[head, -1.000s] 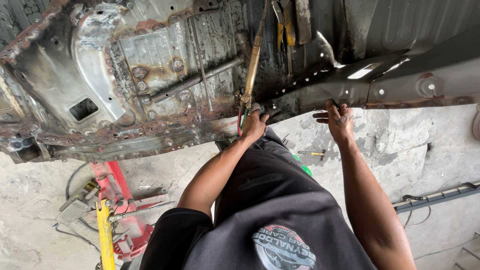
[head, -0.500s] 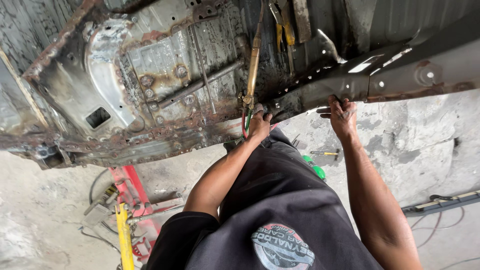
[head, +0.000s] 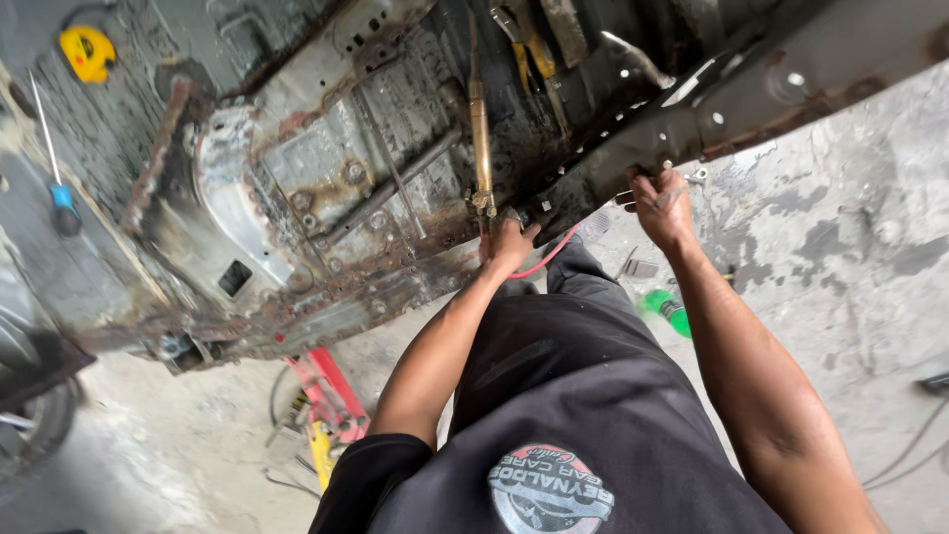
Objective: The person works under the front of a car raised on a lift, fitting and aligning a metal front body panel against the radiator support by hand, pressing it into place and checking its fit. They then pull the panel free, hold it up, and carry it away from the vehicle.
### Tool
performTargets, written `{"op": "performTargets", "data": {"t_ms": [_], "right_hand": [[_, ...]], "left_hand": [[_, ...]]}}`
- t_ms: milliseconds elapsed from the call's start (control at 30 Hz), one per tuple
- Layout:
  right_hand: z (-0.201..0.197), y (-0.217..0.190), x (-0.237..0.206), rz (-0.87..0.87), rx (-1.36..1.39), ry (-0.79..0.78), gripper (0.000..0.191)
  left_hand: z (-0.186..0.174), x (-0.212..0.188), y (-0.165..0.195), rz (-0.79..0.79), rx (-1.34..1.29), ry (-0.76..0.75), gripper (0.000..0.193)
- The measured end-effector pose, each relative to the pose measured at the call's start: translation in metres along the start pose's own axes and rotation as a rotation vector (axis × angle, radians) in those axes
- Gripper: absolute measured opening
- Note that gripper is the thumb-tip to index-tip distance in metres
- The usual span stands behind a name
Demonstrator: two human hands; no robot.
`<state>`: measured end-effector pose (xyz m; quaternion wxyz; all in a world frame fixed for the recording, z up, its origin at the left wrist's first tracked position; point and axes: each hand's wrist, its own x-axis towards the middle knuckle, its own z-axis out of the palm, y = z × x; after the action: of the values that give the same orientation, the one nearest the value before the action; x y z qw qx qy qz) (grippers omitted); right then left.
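Observation:
My left hand [head: 509, 242] is closed around the lower end of a brass welding torch [head: 480, 129], which points up along a rusty car body panel [head: 326, 198]. A red hose [head: 549, 259] curves away from under that hand. My right hand [head: 660, 203] grips the lower edge of a dark metal beam [head: 751, 99] of the same body. Both arms reach forward from my dark shirt and trousers.
A green bottle [head: 672, 314] lies on the concrete floor by my right leg. A red jack [head: 331, 396] with a yellow part [head: 318, 450] stands below the panel. A yellow tape measure [head: 87, 51] and a blue-handled screwdriver [head: 59, 188] lie at upper left. A tyre [head: 40, 425] shows at the left edge.
My view has swung left, bringing in the tape measure and screwdriver. Both hands keep their grip in the same places on the torch and the beam.

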<state>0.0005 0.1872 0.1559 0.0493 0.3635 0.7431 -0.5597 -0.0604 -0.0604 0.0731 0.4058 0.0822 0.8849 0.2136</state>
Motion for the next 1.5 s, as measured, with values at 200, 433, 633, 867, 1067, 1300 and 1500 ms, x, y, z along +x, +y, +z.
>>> {"op": "performTargets", "data": {"t_ms": [200,433,633,867,1067,1300,1500], "right_hand": [[0.017,0.029,-0.018,0.082,0.162,-0.009,0.025],[0.042,0.051,-0.031,0.039,0.264,-0.047,0.03],[0.061,0.071,-0.02,-0.092,0.15,0.072,0.023],[0.08,0.076,-0.021,-0.033,0.171,0.179,0.021],[0.077,0.078,-0.021,-0.02,0.19,0.178,0.028],[0.078,0.08,-0.02,-0.01,0.195,0.162,0.029],[0.073,0.078,-0.014,0.02,0.209,0.117,0.031]], "left_hand": [[-0.047,-0.019,0.063,0.239,-0.182,0.041,0.045],[-0.069,-0.017,0.167,0.793,-0.294,0.026,0.091],[-0.053,-0.007,0.2,0.63,-0.104,-0.014,0.094],[-0.036,0.005,0.208,0.549,-0.137,0.067,0.061],[-0.041,-0.007,0.22,0.585,-0.179,0.056,0.038],[-0.047,-0.005,0.231,0.589,-0.129,0.027,0.023],[-0.049,0.0,0.23,0.597,-0.06,-0.007,0.016]]}}
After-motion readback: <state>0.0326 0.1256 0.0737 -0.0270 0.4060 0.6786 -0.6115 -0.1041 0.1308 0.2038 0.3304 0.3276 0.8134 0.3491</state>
